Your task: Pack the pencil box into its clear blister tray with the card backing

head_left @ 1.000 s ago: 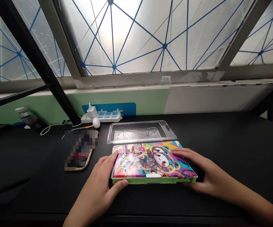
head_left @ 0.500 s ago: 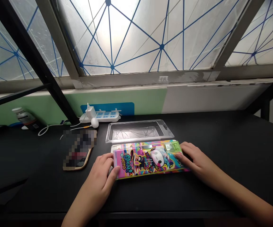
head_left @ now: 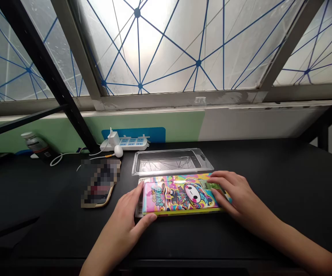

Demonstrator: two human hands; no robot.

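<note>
Across the black desk [head_left: 269, 172], a bright cartoon-printed pencil case [head_left: 180, 197] lay flat, its long side facing the person. Its lid stayed shut as far as could be seen, so its contents were hidden. A pale, clear rim showed past its left end, but it was hard to tell what that rim belonged to. The left hand [head_left: 125, 218] cupped that end, fingers spread and thumb pressed against the near edge, holding the case. The right hand [head_left: 237, 195] lay over the other end, fingers curled across the top and hiding a green catch [head_left: 213, 186]. Its thumb was out of sight, so I couldn't tell whether it gripped. Just behind the case sat a clear blister tray [head_left: 171, 161], its hollow showing window reflections. To the left lay a pixelated phone [head_left: 100, 184], too blurred to make out. Farther back stood a power strip [head_left: 131, 143].
</note>
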